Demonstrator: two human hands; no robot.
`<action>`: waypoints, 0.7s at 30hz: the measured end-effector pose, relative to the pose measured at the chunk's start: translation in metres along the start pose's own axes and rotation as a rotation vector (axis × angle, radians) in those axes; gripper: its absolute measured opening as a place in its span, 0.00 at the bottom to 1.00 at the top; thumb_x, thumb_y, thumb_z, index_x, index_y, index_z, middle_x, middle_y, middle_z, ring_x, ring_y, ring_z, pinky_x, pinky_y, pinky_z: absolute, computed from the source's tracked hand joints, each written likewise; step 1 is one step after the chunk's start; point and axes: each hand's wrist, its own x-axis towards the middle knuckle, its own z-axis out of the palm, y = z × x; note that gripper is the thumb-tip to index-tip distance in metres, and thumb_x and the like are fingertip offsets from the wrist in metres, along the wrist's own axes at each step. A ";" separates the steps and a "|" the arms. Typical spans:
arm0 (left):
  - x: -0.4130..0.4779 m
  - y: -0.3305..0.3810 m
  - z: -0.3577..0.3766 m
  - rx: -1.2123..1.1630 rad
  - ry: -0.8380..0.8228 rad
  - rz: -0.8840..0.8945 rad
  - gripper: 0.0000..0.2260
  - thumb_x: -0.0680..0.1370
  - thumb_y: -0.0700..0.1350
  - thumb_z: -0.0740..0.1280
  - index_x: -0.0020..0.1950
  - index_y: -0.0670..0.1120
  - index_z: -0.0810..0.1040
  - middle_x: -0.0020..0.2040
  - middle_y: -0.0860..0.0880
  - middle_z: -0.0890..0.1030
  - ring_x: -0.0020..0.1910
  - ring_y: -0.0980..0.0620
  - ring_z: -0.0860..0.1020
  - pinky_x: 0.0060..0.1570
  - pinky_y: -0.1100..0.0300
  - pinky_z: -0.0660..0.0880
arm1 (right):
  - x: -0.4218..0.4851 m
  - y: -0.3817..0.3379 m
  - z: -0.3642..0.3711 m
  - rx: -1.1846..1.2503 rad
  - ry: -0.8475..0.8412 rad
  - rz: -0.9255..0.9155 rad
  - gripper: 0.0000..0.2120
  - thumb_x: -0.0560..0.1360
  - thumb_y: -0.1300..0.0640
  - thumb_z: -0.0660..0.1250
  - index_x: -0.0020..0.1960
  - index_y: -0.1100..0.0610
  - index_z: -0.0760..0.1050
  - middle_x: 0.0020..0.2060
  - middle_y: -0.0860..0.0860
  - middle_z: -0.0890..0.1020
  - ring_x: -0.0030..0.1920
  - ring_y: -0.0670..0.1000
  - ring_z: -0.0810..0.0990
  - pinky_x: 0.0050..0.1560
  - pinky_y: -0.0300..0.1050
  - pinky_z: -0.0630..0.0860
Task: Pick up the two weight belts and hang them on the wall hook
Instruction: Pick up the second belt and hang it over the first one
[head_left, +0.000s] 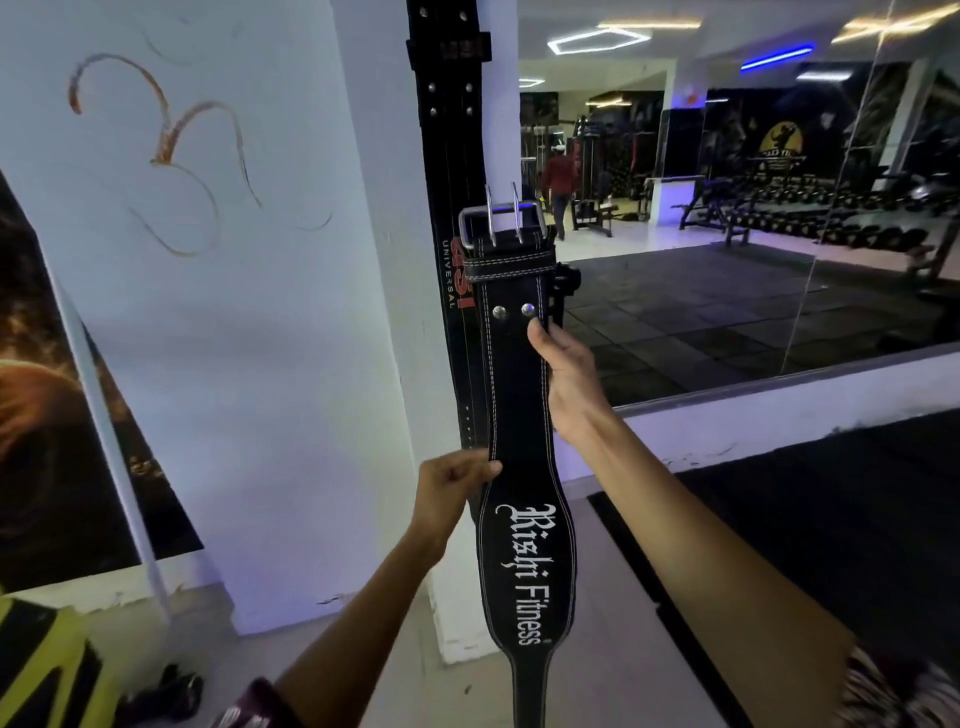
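Both hands clamp the Rishi Fitness belt (524, 467) upright before the hanging belt (452, 171) on the wall; right hand (563, 379) near the buckle (501, 223), left hand (452, 493) lower; raise the buckle squarely toward the unseen hook, steadying the tail.

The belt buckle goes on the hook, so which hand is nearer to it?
Right hand is nearer, gripping just below the buckle; left hand pinches the belt farther down.
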 end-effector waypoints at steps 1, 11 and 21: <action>0.002 0.003 -0.001 0.015 -0.015 -0.003 0.04 0.72 0.38 0.72 0.43 0.38 0.84 0.40 0.40 0.82 0.40 0.46 0.79 0.46 0.55 0.75 | -0.001 0.001 -0.002 -0.003 -0.004 0.007 0.12 0.76 0.58 0.63 0.56 0.59 0.78 0.52 0.53 0.81 0.51 0.44 0.78 0.63 0.42 0.69; 0.003 -0.033 -0.014 0.355 -0.205 -0.139 0.07 0.67 0.37 0.75 0.41 0.35 0.83 0.39 0.41 0.83 0.39 0.50 0.79 0.48 0.45 0.77 | 0.006 -0.010 -0.007 0.004 0.000 0.000 0.17 0.77 0.59 0.61 0.64 0.64 0.73 0.57 0.50 0.79 0.47 0.35 0.74 0.56 0.32 0.66; 0.029 0.108 0.019 -0.163 0.050 0.231 0.05 0.72 0.33 0.70 0.47 0.35 0.81 0.35 0.48 0.85 0.34 0.53 0.83 0.37 0.61 0.80 | -0.002 -0.011 -0.004 -0.087 -0.108 -0.059 0.16 0.77 0.62 0.62 0.62 0.66 0.72 0.50 0.54 0.80 0.50 0.49 0.79 0.54 0.41 0.76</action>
